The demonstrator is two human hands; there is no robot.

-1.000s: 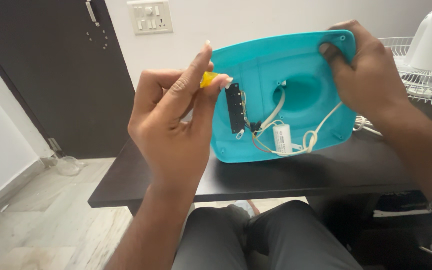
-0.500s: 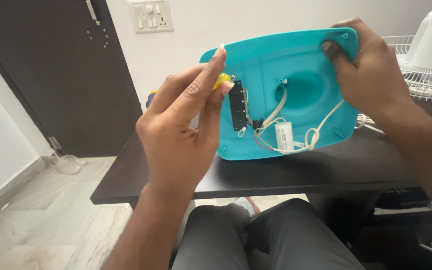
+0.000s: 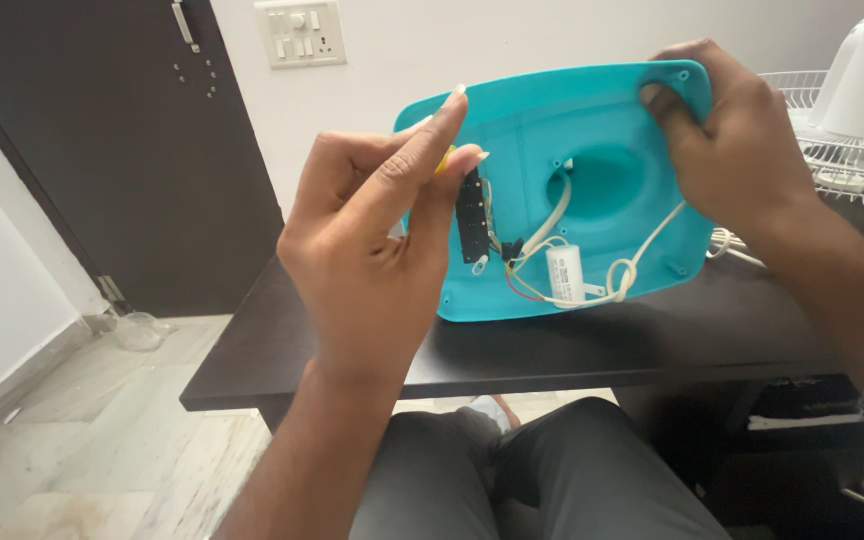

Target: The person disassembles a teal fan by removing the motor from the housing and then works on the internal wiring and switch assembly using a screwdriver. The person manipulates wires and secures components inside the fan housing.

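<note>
The left hand (image 3: 377,250) was raised in front of the camera, with its back toward the viewer. Its thumb and fingers were pinched together around a small yellow thing (image 3: 445,158), of which only a little piece showed between the fingertips; what kind of thing it was could not be told. The fingertips were at the left edge of a turquoise plastic cover (image 3: 592,130).

The right hand (image 3: 737,150) was closed on the upper right corner of this cover, the thumb pressed on the inner side and the other fingers behind it. The cover stood nearly upright, its hollow inner side toward the camera and its lower edge on or just above the dark table (image 3: 572,350).

Inside the cover there was a black switch block (image 3: 470,215) near the left edge, a white cylindrical capacitor (image 3: 564,272) low in the middle, and a white cable (image 3: 642,250) that looped beside it. Thin coloured wires ran between the block and the capacitor.

At the far right of the table lay a white wire grille (image 3: 832,150). Behind the table were a dark door (image 3: 122,140) and a switch plate (image 3: 300,32) on the white wall. Under the table the person's grey trousers (image 3: 552,480) were visible.
</note>
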